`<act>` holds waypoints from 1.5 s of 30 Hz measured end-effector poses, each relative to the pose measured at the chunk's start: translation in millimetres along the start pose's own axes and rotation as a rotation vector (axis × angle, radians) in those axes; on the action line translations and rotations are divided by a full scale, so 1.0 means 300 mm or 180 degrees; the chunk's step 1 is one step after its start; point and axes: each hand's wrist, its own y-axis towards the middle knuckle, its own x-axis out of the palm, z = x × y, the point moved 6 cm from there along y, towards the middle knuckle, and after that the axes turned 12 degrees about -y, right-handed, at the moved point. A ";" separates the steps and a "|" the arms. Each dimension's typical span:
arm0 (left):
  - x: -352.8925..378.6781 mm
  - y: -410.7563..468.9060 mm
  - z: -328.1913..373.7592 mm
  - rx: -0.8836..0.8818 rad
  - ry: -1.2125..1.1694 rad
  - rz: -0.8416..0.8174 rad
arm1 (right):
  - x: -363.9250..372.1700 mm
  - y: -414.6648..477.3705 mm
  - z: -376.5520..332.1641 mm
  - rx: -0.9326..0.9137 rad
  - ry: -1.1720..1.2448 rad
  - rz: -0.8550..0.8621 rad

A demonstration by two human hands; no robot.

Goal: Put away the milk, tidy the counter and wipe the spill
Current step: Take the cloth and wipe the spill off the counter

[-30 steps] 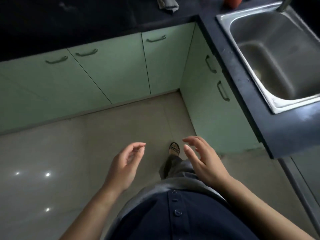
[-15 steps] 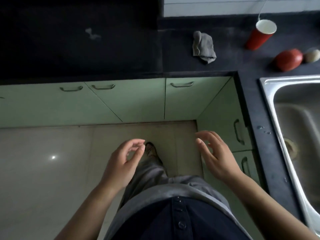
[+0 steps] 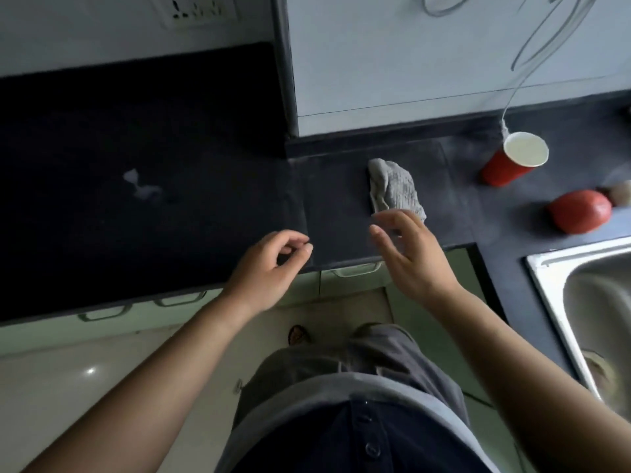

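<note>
Dark counter (image 3: 170,233) bears cloth (image 3: 392,189) (crumpled); right grip (image 3: 416,257) hovers near.

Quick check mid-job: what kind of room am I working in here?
Most likely a home kitchen. A dark counter runs into a corner, a steel sink is set into it at the right, and pale green cabinet doors with handles sit below.
</note>
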 end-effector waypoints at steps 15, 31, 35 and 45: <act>0.213 0.415 -0.101 -0.0242 0.2201 -0.0018 | 0.058 0.465 0.269 -0.0047 -0.1233 -0.0768; 0.261 0.389 -0.182 -0.0397 0.2273 0.0070 | 0.137 0.443 0.353 -0.0258 -0.1101 -0.1210; 0.260 0.388 -0.175 -0.0397 0.2241 0.0087 | 0.160 0.460 0.334 -0.0196 -0.1341 -0.1107; 0.202 0.371 -0.154 -0.0350 0.1941 0.0117 | 0.179 0.446 0.195 -0.0534 -0.0816 -0.1218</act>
